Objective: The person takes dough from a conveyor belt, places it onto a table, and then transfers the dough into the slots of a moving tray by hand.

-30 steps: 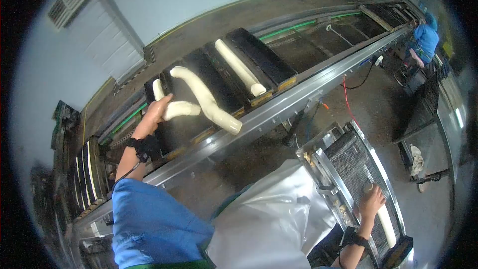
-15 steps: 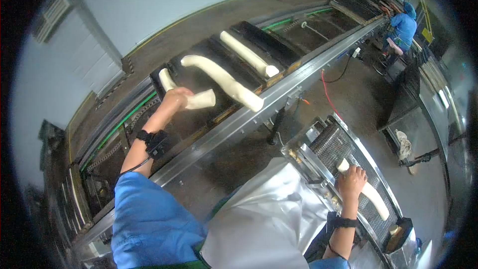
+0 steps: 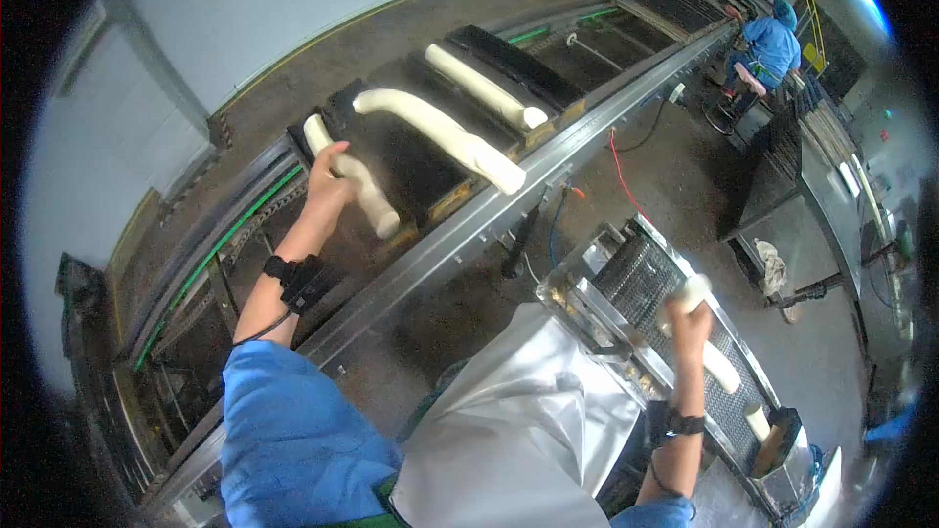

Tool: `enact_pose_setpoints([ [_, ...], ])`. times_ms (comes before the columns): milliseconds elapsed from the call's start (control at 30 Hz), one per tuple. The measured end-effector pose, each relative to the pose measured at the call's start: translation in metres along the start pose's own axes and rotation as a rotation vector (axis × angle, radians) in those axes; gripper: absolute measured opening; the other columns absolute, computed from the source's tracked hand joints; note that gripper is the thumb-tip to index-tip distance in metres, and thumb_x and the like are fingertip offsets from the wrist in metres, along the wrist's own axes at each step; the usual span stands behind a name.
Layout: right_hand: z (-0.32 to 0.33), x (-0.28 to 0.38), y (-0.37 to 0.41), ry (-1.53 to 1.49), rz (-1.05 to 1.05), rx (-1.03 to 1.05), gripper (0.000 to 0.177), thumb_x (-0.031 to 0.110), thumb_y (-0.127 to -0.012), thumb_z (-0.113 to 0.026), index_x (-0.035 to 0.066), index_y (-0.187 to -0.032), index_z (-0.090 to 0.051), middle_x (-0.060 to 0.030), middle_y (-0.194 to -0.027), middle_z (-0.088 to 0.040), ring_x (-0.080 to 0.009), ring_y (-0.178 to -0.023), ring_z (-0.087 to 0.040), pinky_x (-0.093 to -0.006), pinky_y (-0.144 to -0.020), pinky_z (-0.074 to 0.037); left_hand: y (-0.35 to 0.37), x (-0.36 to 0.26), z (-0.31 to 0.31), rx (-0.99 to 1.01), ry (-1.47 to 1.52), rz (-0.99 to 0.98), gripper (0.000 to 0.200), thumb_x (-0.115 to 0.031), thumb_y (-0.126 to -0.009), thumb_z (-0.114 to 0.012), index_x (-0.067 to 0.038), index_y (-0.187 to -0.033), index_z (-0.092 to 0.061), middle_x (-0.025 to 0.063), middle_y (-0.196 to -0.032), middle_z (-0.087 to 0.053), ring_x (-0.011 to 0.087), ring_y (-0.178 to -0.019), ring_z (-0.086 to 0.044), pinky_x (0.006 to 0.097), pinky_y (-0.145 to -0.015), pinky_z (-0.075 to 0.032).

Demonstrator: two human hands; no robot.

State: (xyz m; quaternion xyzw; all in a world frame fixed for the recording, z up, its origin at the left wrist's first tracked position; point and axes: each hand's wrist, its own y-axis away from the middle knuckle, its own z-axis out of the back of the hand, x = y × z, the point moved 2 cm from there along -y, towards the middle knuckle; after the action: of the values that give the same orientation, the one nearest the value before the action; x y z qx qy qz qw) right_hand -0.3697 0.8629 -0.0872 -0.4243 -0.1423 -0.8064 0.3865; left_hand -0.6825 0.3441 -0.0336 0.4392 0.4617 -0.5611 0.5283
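My left hand [image 3: 331, 186] holds a pale, log-shaped piece [image 3: 363, 184] at the near end of the conveyor, its lower end blurred. Beside it, a long curved pale log [image 3: 440, 135] lies across the dark trays, one end over the metal rail. Another straight log [image 3: 481, 86] rests in a tray farther along. Low on the right, my right hand [image 3: 689, 318] grips a pale piece [image 3: 693, 289], smeared by motion, over a small mesh conveyor [image 3: 631, 284]. A further pale log [image 3: 722, 368] lies on the mesh below that hand, and a short piece [image 3: 757, 421] sits near the belt's lower end.
The long conveyor's metal rail [image 3: 597, 127] runs diagonally to the far right, where a person in blue [image 3: 771, 47] sits beside it. A metal rack [image 3: 797, 176] with a cloth [image 3: 773, 269] stands at right. A red hose [image 3: 620, 171] hangs between the conveyors.
The log in my left hand has swung round to lie more lengthwise along its tray. My right hand now has a piece raised at the mesh belt, and a short piece shows near its lower end.
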Motion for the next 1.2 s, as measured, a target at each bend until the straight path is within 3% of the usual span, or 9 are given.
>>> enact_pose_setpoints([
  [167,0.073,0.129,-0.035,-0.662,0.128,-0.123,0.042,0.033,-0.086,-0.072,0.004,-0.114,-0.057,-0.0079,-0.1,-0.065,-0.0175,-0.092,-0.064,-0.0343,-0.077,-0.054,0.007,-0.019,-0.034,-0.062,-0.377,-0.266,0.071,-0.007,-0.075,-0.072,-0.009,-0.14,-0.041,0.0225,-0.151,-0.033,0.0308,-0.14,-0.033,0.0404,-0.112,-0.029],
  [267,0.096,0.219,-0.039,-0.93,0.308,0.028,0.044,0.031,-0.089,-0.068,0.002,-0.119,-0.056,-0.0136,-0.114,-0.063,-0.0245,-0.106,-0.062,-0.0376,-0.093,-0.052,0.007,-0.03,-0.082,0.159,0.208,-0.077,0.076,-0.013,-0.078,-0.074,-0.01,-0.144,-0.036,0.0208,-0.149,-0.034,0.03,-0.136,-0.037,0.04,-0.112,-0.029],
  [500,0.056,0.317,-0.016,-1.134,0.582,0.475,0.076,0.025,-0.088,-0.065,0.0,-0.148,-0.026,-0.0306,-0.144,-0.038,-0.0383,-0.135,-0.04,-0.0458,-0.111,-0.038,-0.033,-0.011,-0.102,0.037,0.145,0.063,0.092,-0.017,-0.078,-0.077,-0.011,-0.152,-0.023,0.0205,-0.137,-0.046,0.0293,-0.121,-0.05,0.039,-0.101,-0.042],
  [600,0.053,0.291,-0.014,-0.954,0.572,0.486,0.085,0.03,-0.083,-0.071,0.001,-0.149,-0.026,-0.0287,-0.146,-0.036,-0.0381,-0.136,-0.039,-0.0443,-0.109,-0.042,-0.075,0.033,-0.069,-0.152,0.0,-0.062,0.093,-0.014,-0.075,-0.078,-0.009,-0.151,-0.026,0.0204,-0.133,-0.049,0.0278,-0.118,-0.053,0.0374,-0.097,-0.045],
  [767,0.046,0.183,-0.011,-0.638,0.175,0.321,0.066,0.017,-0.085,-0.065,0.005,-0.145,-0.04,-0.0174,-0.145,-0.044,-0.0297,-0.129,-0.048,-0.0401,-0.106,-0.042,-0.05,-0.004,-0.019,-0.085,0.273,0.191,0.082,-0.003,-0.073,-0.068,-0.003,-0.147,-0.032,0.0174,-0.127,-0.052,0.0268,-0.11,-0.056,0.0346,-0.089,-0.049],
  [867,0.047,0.082,-0.023,-0.419,-0.001,0.295,0.063,0.005,-0.083,-0.063,0.005,-0.143,-0.043,-0.0156,-0.142,-0.049,-0.0268,-0.127,-0.05,-0.039,-0.104,-0.044,-0.064,0.024,0.018,-0.283,0.373,-0.039,0.074,0.004,-0.071,-0.057,0.007,-0.142,-0.035,0.0155,-0.122,-0.057,0.0234,-0.1,-0.059,0.0312,-0.082,-0.049],
  [1067,0.08,-0.064,-0.02,0.51,0.264,0.147,0.069,0.001,-0.072,-0.072,0.002,-0.136,-0.048,-0.0214,-0.134,-0.053,-0.0373,-0.122,-0.053,-0.0416,-0.101,-0.044,-0.063,0.025,0.084,-0.418,0.161,-0.247,0.063,0.012,-0.081,-0.044,0.0,-0.142,-0.042,0.0182,-0.135,-0.053,0.0251,-0.111,-0.057,0.0322,-0.085,-0.048],
  [1133,0.088,-0.091,-0.012,0.729,-0.162,0.233,0.068,0.002,-0.073,-0.07,0.005,-0.136,-0.047,-0.0223,-0.13,-0.054,-0.0416,-0.12,-0.052,-0.047,-0.102,-0.042,-0.055,0.038,0.102,-0.423,-0.085,0.109,0.057,0.005,-0.087,-0.044,0.0,-0.143,-0.042,0.018,-0.135,-0.054,0.0248,-0.115,-0.056,0.034,-0.087,-0.047],
  [1200,0.089,-0.096,0.006,0.832,-0.15,0.244,0.069,0.003,-0.073,-0.068,0.006,-0.138,-0.044,-0.0212,-0.129,-0.055,-0.0409,-0.12,-0.052,-0.0488,-0.102,-0.041,-0.021,0.017,0.086,-0.32,-0.292,0.233,0.057,-0.002,-0.087,-0.045,0.002,-0.144,-0.039,0.02,-0.13,-0.056,0.026,-0.106,-0.06,0.034,-0.088,-0.047],
])
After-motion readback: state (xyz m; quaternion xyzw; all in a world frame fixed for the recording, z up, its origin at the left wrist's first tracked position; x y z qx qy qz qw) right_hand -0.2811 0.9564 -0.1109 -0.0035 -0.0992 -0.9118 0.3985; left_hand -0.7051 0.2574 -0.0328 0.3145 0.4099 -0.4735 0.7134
